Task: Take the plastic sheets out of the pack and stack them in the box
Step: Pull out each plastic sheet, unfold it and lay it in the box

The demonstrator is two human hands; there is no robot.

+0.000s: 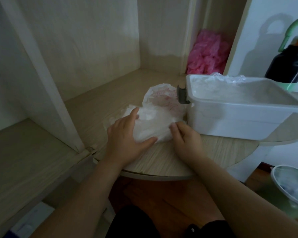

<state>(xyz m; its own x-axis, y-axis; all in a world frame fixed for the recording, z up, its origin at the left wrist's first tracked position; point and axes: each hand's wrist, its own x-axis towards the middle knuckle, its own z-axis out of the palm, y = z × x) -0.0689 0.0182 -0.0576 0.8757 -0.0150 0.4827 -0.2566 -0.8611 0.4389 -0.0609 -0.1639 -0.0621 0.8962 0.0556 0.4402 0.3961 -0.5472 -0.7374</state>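
1. We are laying our left hand (126, 133) on the near-left side of the plastic sheets (151, 122), fingers fairly straight and spread, thumb stretched along the near edge.
2. We are curling the fingers of our right hand (186, 138) inward, the tips pinching the near-right edge of the same wad.
3. To do this step well, we are probably best off pressing down with the left palm as an anchor while the right fingertips tease one layer free. Thin film clings, so a slow peel from a corner seems wiser than a tug on the whole bundle.
4. The sheets are looking white, thin and crumpled, half see-through, bunched into a soft mound. They are lying on the pale wooden desk (162, 162), between our two hands and just left of the box (239, 115).
5. Behind them the pack (163, 98), a limp bag with red print, is slumping open against the mound.
6. Farther right, the white box is standing open, its grey clasp (181, 94) facing the pack. Some clear film is already lying crumpled at its far end.
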